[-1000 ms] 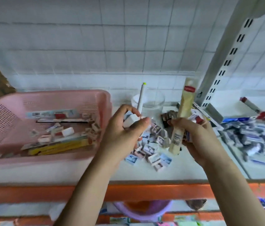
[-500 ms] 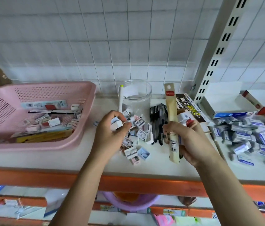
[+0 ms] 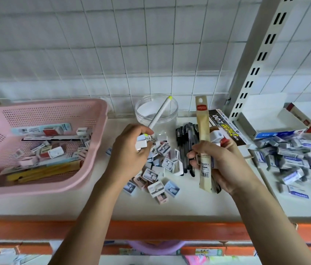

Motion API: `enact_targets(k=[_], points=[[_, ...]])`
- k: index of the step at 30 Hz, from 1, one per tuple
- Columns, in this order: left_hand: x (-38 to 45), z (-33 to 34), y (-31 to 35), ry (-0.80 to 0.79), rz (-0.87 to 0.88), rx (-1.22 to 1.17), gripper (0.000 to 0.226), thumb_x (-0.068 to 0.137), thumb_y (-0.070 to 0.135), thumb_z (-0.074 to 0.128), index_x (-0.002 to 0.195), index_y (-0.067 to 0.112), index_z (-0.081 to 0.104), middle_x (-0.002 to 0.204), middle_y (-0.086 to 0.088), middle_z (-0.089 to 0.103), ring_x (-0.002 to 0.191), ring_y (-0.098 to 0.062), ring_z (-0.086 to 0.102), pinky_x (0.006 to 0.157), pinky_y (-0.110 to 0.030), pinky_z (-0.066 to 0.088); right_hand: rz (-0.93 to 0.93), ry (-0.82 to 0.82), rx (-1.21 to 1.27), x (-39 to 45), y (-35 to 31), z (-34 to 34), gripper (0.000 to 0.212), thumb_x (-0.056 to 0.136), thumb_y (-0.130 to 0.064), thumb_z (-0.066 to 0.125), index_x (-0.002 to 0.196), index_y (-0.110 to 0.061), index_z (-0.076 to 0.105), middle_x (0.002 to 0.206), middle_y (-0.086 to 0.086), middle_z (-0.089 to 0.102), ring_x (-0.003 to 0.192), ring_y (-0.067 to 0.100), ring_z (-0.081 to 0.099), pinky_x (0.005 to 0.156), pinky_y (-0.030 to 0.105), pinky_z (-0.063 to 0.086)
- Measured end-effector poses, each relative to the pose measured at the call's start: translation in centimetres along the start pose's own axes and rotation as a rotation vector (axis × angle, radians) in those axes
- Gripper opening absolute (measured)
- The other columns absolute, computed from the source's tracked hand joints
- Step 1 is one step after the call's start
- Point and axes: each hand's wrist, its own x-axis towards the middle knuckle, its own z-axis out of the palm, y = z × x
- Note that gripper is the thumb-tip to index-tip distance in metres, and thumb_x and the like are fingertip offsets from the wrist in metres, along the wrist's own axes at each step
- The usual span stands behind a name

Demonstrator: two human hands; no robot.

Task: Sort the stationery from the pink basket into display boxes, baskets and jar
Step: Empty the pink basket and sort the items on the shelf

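The pink basket [image 3: 95, 119] stands at the left of the shelf with erasers, sharpeners and flat yellow packs inside. My left hand [image 3: 129, 150] grips a white pen with a yellow tip [image 3: 160, 113] and a small white sharpener [image 3: 141, 143]; the pen leans over the clear jar [image 3: 156, 109]. My right hand [image 3: 221, 161] holds an upright beige packet with a red label [image 3: 203, 131] and a small white item with red [image 3: 217, 136]. A pile of sharpeners [image 3: 160, 169] lies between my hands.
Black pens [image 3: 187, 134] lie beside the jar. A black display box [image 3: 227, 125] sits behind my right hand, and a heap of blue-and-white erasers [image 3: 294, 159] fills the right. A white shelf upright [image 3: 257, 60] rises at the back right. The orange shelf edge [image 3: 150, 230] runs along the front.
The view has tilted down and shifted. My left hand's pen has tipped from upright to leaning right over the jar. My right hand keeps the beige packet upright.
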Motion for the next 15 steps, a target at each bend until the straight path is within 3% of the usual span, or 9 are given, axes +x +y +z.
enact_targets(k=[3,8,12,15], points=[[0.38,-0.05,0.03,-0.025,0.027,0.046,0.031,0.071,-0.012,0.066,0.084,0.016,0.062,0.098,0.000,0.056,0.088,-0.003,0.052,0.081,-0.002,0.034,-0.006,-0.001,-0.012,0.20,0.18,0.21,0.024,0.067,0.008,0.060,0.056,-0.012,0.055,0.057,0.015,0.051,0.050,0.023,0.045,0.052,0.028,0.031],[0.37,-0.29,0.35,-0.115,-0.042,0.058,0.038,0.072,-0.010,0.069,0.076,0.026,0.056,0.105,-0.001,0.049,0.092,-0.005,0.051,0.082,0.004,0.025,-0.070,0.026,-0.047,0.39,0.37,0.50,0.031,0.080,0.019,0.050,0.072,-0.011,0.046,0.054,0.012,0.045,0.051,0.023,0.041,0.048,0.028,0.034],[0.05,-0.41,0.24,-0.079,-0.041,0.041,0.025,0.069,0.010,0.081,0.081,0.017,0.061,0.095,0.006,0.046,0.082,0.005,0.048,0.080,0.003,0.028,-0.113,0.043,-0.098,0.41,0.50,0.54,0.029,0.078,0.021,0.051,0.074,-0.008,0.046,0.055,0.010,0.045,0.048,0.021,0.043,0.047,0.028,0.035],[-0.31,-0.40,0.23,-0.051,-0.042,0.052,0.029,0.068,0.027,0.082,0.086,0.011,0.065,0.095,0.003,0.048,0.079,0.007,0.046,0.078,0.003,0.029,-0.135,0.060,-0.149,0.35,0.50,0.72,0.030,0.077,0.021,0.051,0.073,-0.008,0.046,0.056,0.013,0.045,0.049,0.022,0.042,0.046,0.027,0.036]])
